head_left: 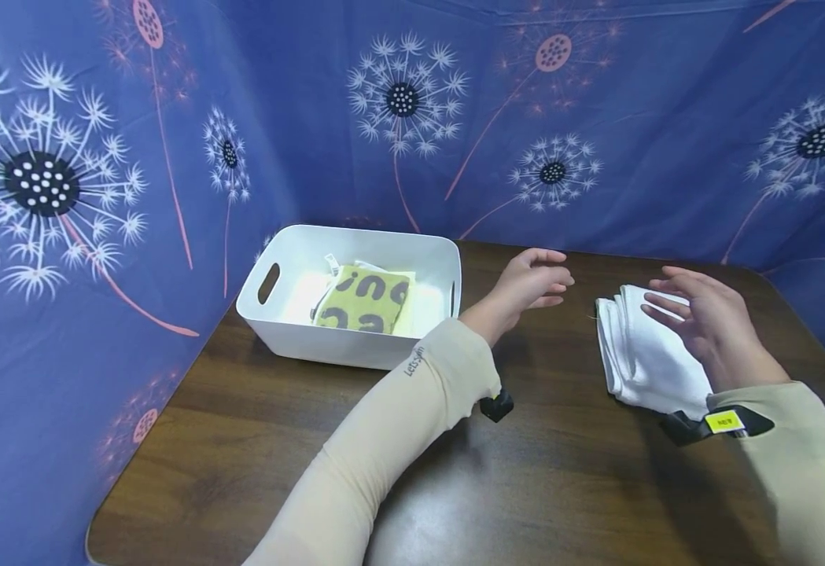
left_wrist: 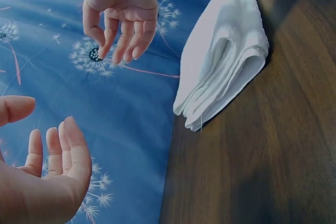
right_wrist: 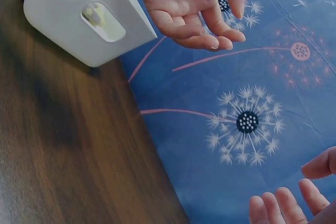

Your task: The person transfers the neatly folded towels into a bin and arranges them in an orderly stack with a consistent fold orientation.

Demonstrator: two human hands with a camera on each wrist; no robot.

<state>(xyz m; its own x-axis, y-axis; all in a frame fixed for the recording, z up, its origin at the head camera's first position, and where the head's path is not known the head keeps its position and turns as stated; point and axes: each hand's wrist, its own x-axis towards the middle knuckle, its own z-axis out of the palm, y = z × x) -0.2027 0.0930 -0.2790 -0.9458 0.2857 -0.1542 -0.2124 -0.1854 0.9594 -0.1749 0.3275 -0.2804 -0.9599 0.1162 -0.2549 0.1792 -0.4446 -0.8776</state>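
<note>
A folded white towel (head_left: 656,354) lies on the right part of the table, its stacked layers showing in the left wrist view. Above its right side hovers my right hand (head_left: 720,326), fingers loosely bent and holding nothing. My left hand (head_left: 524,284) is raised between the towel and a white plastic bin (head_left: 341,346), its fingers relaxed and apart with nothing in them. Inside the bin lies a folded yellow-green cloth (head_left: 366,295) with grey shapes on it, beside some white material and a small tag. Both hands appear apart from the towel in the left wrist view.
The brown wooden table (head_left: 242,440) has rounded corners. A blue curtain (head_left: 299,118) with dandelion prints hangs behind and to the left, close to the table's edges. The bin has oval handle holes at its ends and stands near the back left.
</note>
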